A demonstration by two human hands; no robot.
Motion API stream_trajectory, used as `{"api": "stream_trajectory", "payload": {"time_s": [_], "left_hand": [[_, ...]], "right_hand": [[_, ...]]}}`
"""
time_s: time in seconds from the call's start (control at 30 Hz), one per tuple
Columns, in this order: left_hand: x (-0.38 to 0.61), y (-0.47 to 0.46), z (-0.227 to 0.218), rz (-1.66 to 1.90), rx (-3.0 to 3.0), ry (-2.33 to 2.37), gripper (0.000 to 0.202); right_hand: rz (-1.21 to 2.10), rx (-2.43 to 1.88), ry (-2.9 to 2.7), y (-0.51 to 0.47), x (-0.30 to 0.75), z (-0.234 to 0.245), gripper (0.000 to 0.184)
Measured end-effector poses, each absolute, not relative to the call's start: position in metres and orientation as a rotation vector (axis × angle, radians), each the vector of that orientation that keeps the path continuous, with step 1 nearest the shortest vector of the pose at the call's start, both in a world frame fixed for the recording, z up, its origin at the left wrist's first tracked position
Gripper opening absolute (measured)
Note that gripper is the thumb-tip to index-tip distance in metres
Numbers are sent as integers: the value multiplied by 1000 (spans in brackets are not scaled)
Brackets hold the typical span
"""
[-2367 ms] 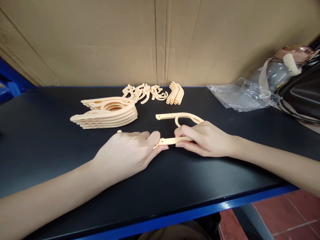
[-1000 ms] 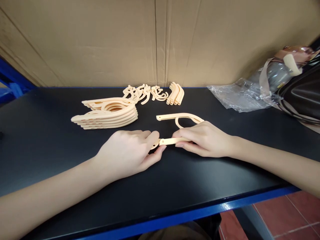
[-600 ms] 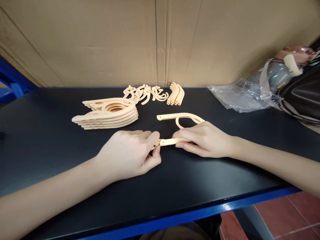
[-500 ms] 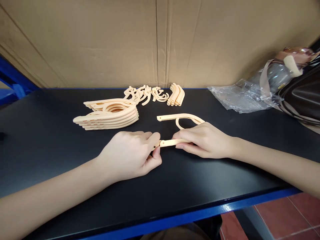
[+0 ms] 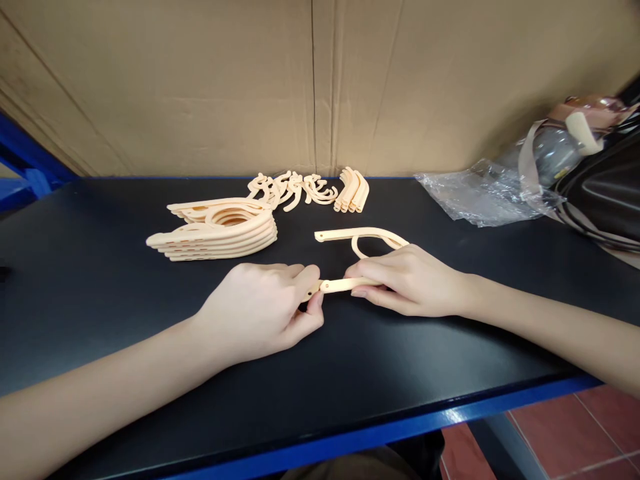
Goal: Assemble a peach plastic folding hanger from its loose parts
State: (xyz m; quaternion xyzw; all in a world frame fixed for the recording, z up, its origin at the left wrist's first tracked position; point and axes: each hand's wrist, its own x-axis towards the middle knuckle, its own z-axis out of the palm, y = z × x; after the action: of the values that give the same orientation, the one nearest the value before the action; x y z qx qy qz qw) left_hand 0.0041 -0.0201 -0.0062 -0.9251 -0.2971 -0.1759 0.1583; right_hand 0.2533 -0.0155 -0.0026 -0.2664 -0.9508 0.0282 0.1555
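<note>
My right hand is closed around the curved middle of a cream plastic folding hanger frame, whose two arms point left and whose inner loop shows between them. My left hand pinches a small cream hanger arm with a round hole at its end; most of it is hidden in my fingers. The arm's end meets the tip of the frame's nearer arm, where a small round pin or hole shows. Whether the two are locked together, I cannot tell.
On the black table, a stack of hanger frames lies at left. Behind are a pile of hooks and several curved arms. A clear plastic bag and dark bag stand right. Cardboard backs the table.
Almost nothing differs. Both hands keep the same grip and place, with the held hanger parts shifted only very slightly.
</note>
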Motion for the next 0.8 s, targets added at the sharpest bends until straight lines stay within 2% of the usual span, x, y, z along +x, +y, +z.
{"api": "stream_trajectory", "payload": {"time_s": [0.8], "left_hand": [[3, -16, -5, -491, -2757, -828, 25]], "right_hand": [[81, -768, -2738, -15, 253, -2, 30]]}}
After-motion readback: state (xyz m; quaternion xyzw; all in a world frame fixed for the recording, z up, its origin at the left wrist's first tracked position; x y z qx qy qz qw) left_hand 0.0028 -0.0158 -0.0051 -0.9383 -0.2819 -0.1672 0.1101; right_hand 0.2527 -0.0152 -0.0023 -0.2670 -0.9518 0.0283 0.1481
